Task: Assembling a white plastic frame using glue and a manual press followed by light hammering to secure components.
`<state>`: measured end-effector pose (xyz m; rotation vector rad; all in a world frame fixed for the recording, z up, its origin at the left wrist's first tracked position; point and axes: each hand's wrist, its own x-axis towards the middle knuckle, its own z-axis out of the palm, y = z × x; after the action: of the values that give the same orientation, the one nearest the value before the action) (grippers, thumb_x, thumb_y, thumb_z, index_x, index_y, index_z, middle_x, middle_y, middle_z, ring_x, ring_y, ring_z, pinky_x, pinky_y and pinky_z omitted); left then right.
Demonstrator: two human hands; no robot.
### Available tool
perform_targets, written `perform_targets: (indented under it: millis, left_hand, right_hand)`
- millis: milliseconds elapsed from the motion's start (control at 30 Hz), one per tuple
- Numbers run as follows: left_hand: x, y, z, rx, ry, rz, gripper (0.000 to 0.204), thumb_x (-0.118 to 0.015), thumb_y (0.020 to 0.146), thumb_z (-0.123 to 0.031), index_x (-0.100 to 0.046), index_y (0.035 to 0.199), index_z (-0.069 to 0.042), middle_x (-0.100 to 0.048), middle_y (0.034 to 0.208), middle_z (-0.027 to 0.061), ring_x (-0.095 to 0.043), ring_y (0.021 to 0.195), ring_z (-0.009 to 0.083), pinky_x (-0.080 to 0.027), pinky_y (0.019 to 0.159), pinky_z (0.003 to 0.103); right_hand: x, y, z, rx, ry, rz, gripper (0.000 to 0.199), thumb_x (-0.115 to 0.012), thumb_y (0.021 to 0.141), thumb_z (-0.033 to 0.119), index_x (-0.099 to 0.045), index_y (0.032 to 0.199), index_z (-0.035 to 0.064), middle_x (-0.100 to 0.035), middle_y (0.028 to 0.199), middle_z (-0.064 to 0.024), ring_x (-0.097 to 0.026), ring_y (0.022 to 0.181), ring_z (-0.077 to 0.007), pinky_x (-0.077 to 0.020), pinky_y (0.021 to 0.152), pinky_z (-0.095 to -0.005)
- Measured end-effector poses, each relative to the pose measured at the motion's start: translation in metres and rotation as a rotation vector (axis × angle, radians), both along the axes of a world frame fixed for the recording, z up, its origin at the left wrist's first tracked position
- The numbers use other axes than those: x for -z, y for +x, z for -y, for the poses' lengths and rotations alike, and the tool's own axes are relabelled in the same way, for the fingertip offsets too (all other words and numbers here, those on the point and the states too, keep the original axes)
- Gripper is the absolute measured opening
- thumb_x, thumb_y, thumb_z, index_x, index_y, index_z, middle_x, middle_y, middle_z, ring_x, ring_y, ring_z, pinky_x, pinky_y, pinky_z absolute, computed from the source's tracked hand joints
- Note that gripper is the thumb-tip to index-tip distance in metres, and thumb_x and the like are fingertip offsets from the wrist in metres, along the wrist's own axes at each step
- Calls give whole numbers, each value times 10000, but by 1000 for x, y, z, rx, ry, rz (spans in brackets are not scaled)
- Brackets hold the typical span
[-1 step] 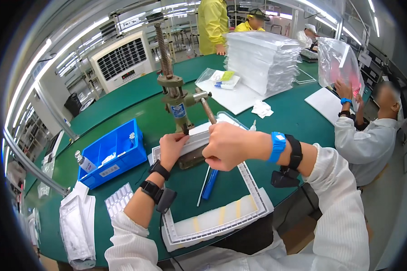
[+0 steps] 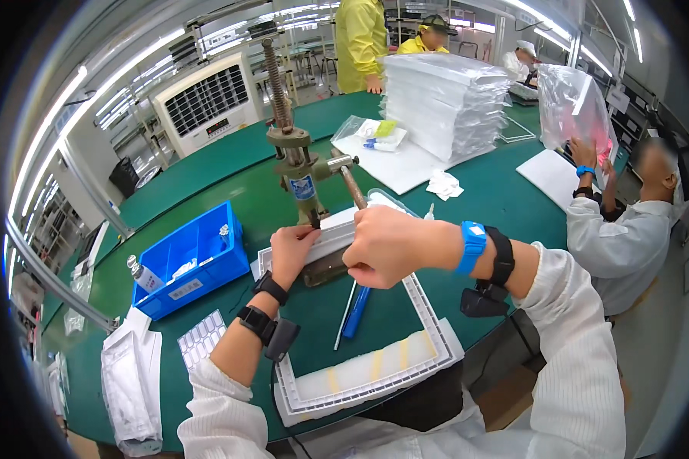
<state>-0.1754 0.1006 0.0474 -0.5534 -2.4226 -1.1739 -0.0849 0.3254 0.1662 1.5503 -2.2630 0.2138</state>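
Observation:
A hand-operated lever press point(image 2: 291, 157) with a tall threaded column stands across the table from me. My right hand point(image 2: 394, 243) is closed in a fist round the end of its lever point(image 2: 349, 182). Under the press lies the far side of a white rectangular plastic frame point(image 2: 427, 315); its near side rests on a foam pad with yellowish stripes point(image 2: 375, 364). With thumb and fingers closed, my left hand point(image 2: 291, 254) holds the frame's far bar right beside the press tip. A blue pen point(image 2: 355, 314) and a thin white stick point(image 2: 344, 317) lie inside the frame.
At left sit a blue divided bin point(image 2: 195, 256) with a small bottle point(image 2: 144, 273), a label sheet point(image 2: 201, 339) and bagged white parts point(image 2: 130, 382). Stacked wrapped panels point(image 2: 444, 107) rise at the back. A co-worker point(image 2: 628, 222) handles a plastic bag at right.

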Motion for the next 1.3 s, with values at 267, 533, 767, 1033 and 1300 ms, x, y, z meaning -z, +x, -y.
perform_targets:
  millis: [267, 533, 767, 1033, 1300]
  left_hand:
    - [3, -2, 4, 8, 10, -11, 239, -754, 805, -192, -750, 918, 18, -717, 806, 207, -726, 722, 313, -552, 674, 344]
    - [-4, -1, 1, 24, -1, 49, 244, -756, 810, -192, -745, 914, 29, -711, 780, 209, -713, 672, 295, -535, 640, 339]
    - [-5, -1, 2, 23, -6, 88, 248, -757, 808, -195, -743, 914, 28, -708, 760, 202, -708, 650, 277, -528, 626, 339]
    - [-5, -2, 1, 8, -56, 40, 252, -762, 799, -205, -740, 902, 24, -695, 751, 208, -694, 647, 315, -516, 609, 353]
    - [-5, -1, 0, 8, -44, 55, 259, -760, 800, -201, -732, 898, 37, -686, 751, 219, -689, 665, 339, -518, 615, 354]
  right_hand:
    - [-64, 0, 3, 75, 33, 407, 228, -635, 815, 229, -692, 728, 26, -631, 623, -144, -628, 598, -334, -492, 580, -412]
    - [-9, 2, 0, 15, -18, 121, 213, -665, 755, 200, -605, 583, 90, -535, 508, -109, -539, 508, -331, -452, 579, -414]
    - [37, -2, 2, 1, -87, -60, 260, -692, 698, 187, -535, 510, 99, -480, 458, -60, -506, 466, -279, -437, 594, -374]
    - [75, -17, 5, -4, -159, -175, 285, -687, 702, 168, -498, 497, 109, -467, 462, -35, -501, 462, -234, -429, 578, -346]
    - [89, -25, 7, -5, -168, -234, 294, -692, 695, 159, -478, 499, 116, -442, 464, -15, -507, 468, -212, -423, 575, -335]
